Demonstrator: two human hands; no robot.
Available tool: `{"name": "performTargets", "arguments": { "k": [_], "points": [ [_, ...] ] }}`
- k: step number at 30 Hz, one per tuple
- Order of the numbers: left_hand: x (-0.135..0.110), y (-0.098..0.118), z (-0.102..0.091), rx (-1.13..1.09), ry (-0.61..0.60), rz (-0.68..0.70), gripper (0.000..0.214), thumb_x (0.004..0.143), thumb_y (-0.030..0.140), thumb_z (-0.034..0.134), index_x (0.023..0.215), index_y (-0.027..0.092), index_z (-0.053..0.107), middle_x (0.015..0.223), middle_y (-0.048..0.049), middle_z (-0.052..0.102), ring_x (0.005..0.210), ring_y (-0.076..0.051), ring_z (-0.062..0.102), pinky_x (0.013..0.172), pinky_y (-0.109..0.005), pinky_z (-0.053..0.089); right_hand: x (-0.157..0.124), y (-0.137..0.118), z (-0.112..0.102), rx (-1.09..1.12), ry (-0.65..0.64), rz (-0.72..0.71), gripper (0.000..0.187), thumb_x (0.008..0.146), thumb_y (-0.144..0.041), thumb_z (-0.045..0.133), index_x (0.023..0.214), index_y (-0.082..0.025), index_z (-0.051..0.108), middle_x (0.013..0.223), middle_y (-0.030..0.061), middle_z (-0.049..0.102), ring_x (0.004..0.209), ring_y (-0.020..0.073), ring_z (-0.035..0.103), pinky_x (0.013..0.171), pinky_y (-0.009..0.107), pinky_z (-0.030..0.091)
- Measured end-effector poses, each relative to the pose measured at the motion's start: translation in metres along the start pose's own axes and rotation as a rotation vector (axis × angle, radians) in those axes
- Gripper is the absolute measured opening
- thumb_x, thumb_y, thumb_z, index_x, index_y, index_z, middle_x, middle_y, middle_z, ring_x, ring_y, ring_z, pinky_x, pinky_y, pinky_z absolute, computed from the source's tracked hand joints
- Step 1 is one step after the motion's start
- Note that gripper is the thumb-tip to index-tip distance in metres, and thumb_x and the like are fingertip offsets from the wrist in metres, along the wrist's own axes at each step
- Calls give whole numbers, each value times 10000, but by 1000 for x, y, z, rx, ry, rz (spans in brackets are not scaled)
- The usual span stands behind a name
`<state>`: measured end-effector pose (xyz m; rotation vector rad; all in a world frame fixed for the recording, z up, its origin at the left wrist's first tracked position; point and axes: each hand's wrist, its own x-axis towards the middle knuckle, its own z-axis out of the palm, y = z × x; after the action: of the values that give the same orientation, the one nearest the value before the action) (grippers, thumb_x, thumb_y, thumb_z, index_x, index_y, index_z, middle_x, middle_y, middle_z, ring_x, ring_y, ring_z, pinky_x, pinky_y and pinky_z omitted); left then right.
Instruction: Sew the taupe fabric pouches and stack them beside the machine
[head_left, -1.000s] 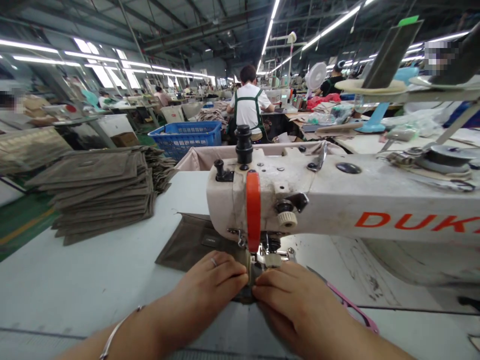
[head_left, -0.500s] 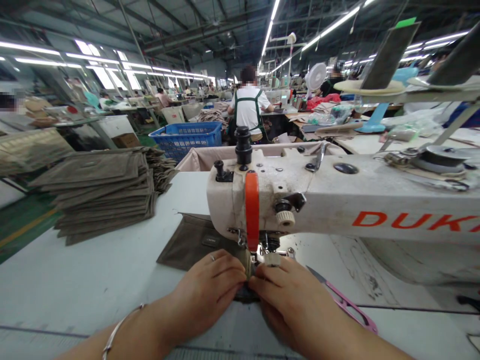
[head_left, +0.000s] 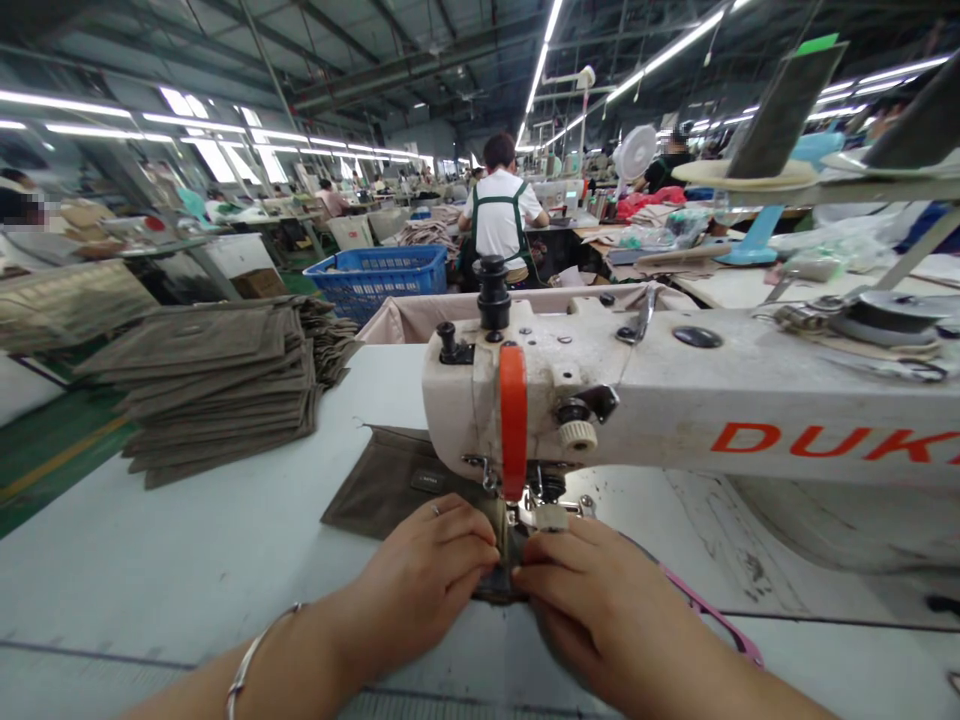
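Note:
A dark brown-grey fabric panel [head_left: 382, 485] with a small label lies flat under the head of a white sewing machine [head_left: 645, 380]. On the panel's near part, just left of the presser foot, my left hand [head_left: 431, 560] grips the cloth with its fingers closed. My right hand [head_left: 581, 590] is closed on the same panel, to the right of the needle area. Between the two sets of fingertips a narrow strip of the cloth shows. Pink-handled scissors [head_left: 712, 612] lie beside my right hand, partly hidden by it.
At the left of the table stands a stack of similar fabric panels [head_left: 217, 390]. Behind the machine are a pink cloth-lined bin [head_left: 405, 312] and a blue plastic basket [head_left: 375, 272]. A person [head_left: 501, 215] sits farther back. Thread cones [head_left: 784, 115] stand at the upper right.
The whole view has shifted slightly, so things appear a little farther right. My fingertips are a bit farther apart, baring more cloth between them. Both hands stay on the panel.

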<state>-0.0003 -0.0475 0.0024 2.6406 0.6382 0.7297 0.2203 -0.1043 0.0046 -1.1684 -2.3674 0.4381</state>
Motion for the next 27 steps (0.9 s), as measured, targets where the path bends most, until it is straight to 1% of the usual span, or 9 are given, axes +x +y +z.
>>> {"name": "performTargets", "arguments": {
  "k": [2,3,8,12,15,18,22,27],
  "points": [
    [0,-1,0,-21,13,-24,149,955,103,541,939,175,670,944,-23,680,902,-156,608,896,-297,483,-1,2,-1,20,19,17,219,897,-102,500,940,-214,683,951,32,660,913,218,557,830,396,493],
    [0,-2,0,-28,14,-38,141,952,105,551,937,178,671,945,-22,680,899,-156,607,882,-292,484,-1,3,-1,20,27,16,223,902,-103,495,950,-212,683,954,35,662,914,219,557,829,396,493],
    [2,-2,-1,-53,-35,-61,172,964,93,505,903,176,643,926,-19,670,878,-161,599,861,-304,464,2,2,1,-32,22,-26,317,860,-88,513,1106,-216,667,998,47,670,915,243,565,811,430,502],
    [0,-3,1,-55,-39,-64,156,953,77,510,921,178,625,939,-15,670,895,-165,598,882,-307,447,3,-1,3,-42,3,-4,333,826,-57,493,1063,-213,668,1009,41,676,931,249,570,826,437,503],
    [-3,-5,2,-46,-32,-81,124,954,98,540,951,189,626,956,-6,678,908,-163,602,900,-298,444,2,-2,5,-43,26,-13,344,848,-61,446,1095,-194,643,1101,60,673,977,245,579,871,446,496],
    [-4,-7,1,-48,-36,-34,131,967,111,534,961,195,634,977,1,693,919,-153,614,920,-284,437,2,0,8,-65,47,-45,411,840,-61,432,1191,-192,603,1175,65,665,1041,251,581,909,466,484],
    [1,-9,-4,-50,-68,12,157,980,119,515,949,195,649,991,1,705,928,-148,627,920,-277,427,3,3,12,-65,23,-37,414,819,-74,450,1170,-215,619,1146,54,680,1044,256,588,916,476,490],
    [9,-11,-8,-38,-75,-21,157,979,131,530,921,192,662,971,8,713,919,-149,629,914,-262,432,4,3,14,-107,72,-13,371,846,-106,471,1170,-198,626,1083,85,678,1003,283,587,869,498,520]
  ]
}}
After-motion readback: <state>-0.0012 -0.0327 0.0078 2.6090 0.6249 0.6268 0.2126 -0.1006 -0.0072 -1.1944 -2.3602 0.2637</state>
